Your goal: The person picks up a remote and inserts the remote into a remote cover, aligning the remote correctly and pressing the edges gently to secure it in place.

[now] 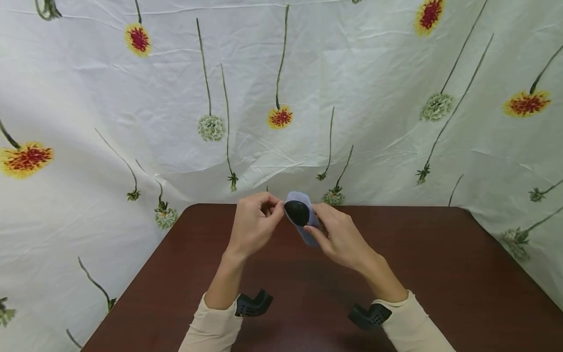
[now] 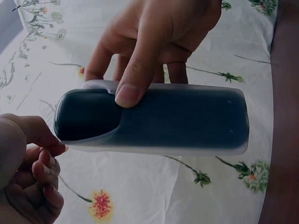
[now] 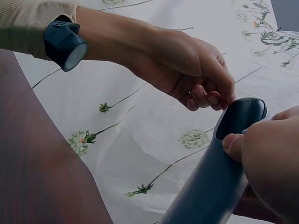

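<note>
A long dark object with a rounded end sits inside a translucent, pale lavender sleeve; its exact kind is not clear. The dark end shows through an opening in the sleeve. My right hand grips the sleeved object, its thumb on the face by the opening and its fingers behind. At the sleeve's edge beside the exposed end, my left hand pinches between thumb and forefinger, other fingers curled in. Both hands hold the object above the far part of the table.
A dark reddish-brown table lies below the hands. Behind it hangs a white cloth printed with flowers. Black wrist cameras are strapped over both cream sleeves, one on the left forearm and one on the right.
</note>
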### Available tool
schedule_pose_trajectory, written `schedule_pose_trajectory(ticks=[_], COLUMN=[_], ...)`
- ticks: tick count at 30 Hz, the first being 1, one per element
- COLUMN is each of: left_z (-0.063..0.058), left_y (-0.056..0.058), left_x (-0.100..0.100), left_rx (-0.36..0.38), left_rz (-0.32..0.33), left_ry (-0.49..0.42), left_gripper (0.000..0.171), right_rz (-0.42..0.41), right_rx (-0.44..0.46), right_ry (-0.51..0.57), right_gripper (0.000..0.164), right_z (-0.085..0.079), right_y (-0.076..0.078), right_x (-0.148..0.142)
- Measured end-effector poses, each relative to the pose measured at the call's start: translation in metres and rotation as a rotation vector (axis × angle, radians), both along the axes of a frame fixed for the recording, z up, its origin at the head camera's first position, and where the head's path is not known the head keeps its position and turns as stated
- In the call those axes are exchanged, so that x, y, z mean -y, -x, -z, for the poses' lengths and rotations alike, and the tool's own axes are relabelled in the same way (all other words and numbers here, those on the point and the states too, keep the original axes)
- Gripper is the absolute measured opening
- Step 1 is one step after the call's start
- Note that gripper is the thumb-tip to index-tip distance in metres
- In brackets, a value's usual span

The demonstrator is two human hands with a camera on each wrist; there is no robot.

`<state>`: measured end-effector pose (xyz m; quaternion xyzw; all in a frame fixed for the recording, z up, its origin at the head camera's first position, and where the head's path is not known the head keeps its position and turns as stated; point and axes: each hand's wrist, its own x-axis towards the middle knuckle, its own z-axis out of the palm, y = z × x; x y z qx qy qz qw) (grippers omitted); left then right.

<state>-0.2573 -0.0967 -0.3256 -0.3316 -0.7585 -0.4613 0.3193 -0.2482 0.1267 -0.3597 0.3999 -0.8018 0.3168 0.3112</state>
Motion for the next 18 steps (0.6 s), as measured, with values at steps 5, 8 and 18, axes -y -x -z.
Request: schedule_pose_trajectory(ticks=[5, 8, 18], left_z=[0.0, -0.001, 0.0], left_y=[-0.006, -0.011, -0.01], left_x=[-0.009, -0.016, -0.021], left_rx=[-0.112, -0.151, -0.115], left_rz=[-0.118, -0.189, -0.127], left_ry=[0.027, 0.044, -0.022], left_gripper=[0.015, 0.014, 0.005], right_rz=[0.08, 0.131, 0.037], right_rx=[-0.082, -0.124, 0.107], right_ry=[-0.002, 0.023, 0.242], right_gripper=[0.035, 0.038, 0.034], right_z=[0.001, 0.002, 0.002], right_y=[0.0, 0.0, 0.001], right_x=[0.002, 0.003, 0.006])
